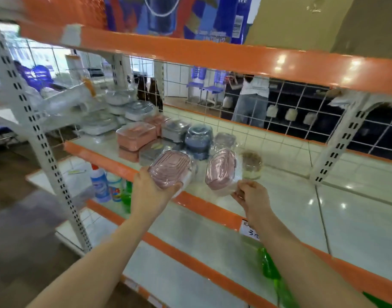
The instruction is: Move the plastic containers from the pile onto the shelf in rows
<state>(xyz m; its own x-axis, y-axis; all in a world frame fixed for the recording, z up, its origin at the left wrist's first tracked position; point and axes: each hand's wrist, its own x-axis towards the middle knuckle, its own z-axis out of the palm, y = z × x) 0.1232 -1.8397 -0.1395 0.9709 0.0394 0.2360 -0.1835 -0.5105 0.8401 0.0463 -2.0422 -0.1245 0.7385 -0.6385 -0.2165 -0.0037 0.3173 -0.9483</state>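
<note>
My left hand [149, 191] grips a pink oval container [170, 168] wrapped in clear film, held at the front edge of the white shelf [290, 196]. My right hand [251, 196] pinches the film wrap of a second pink container [221, 168], which stands tilted on the shelf just to the right. Behind them sit a dark blue round container [198, 138], a clear pinkish one [225, 140], grey ones [175, 130] and orange rectangular ones [136, 135]. Further back left lies a pile of white and grey wrapped containers [124, 107].
A small clear jar [252, 164] stands right of the second pink container. The orange shelf lip [208, 207] runs along the front, with a price tag [249, 230]. Bottles [100, 184] stand on the lower shelf; green bottles [269, 266] lie below. An upper shelf [212, 55] hangs overhead.
</note>
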